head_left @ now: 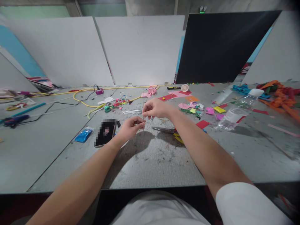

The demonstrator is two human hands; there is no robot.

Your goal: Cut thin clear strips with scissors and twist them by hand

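Observation:
Near the middle of the grey table (pixel 161 168), my left hand (pixel 131 127) is closed in a pinch on a thin wire-like strand. My right hand (pixel 156 108), a little higher and to the right, pinches the same strand, which runs roughly upright between the fingertips. The strand is too fine to make out clearly. Scissors (pixel 164 129) with red and yellow handles lie beside my right forearm, partly hidden by it. Left of my left hand rests a dark phone (pixel 105 132), with a blue packet (pixel 83 135) farther left. Clear wrapping (pixel 131 111) lies behind my hands.
A clear bottle (pixel 241 109) stands at the right, near orange strips (pixel 278 97). Coloured paper and foam scraps (pixel 168 97) lie toward the back. A yellow cord (pixel 77 97) curves at the left. White and black boards (pixel 225 47) line the far edge.

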